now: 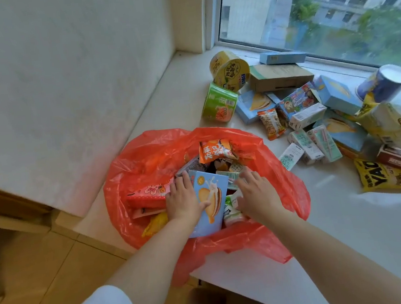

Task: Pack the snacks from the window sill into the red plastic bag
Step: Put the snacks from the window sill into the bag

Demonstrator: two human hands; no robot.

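The red plastic bag lies open on the window sill, partly filled with snacks. My left hand grips a light blue biscuit box standing upright inside the bag, thumb across its front. My right hand reaches into the bag beside the box, fingers curled over small packets; what it holds is hidden. An orange snack packet and a pink packet lie in the bag. Several more snacks remain on the sill: cup noodles, a green tub, blue boxes, small cartons.
A yellow bag and a blue cylindrical can lie at the right by the window. A white wall flanks the sill on the left. Tiled floor lies below the sill's edge.
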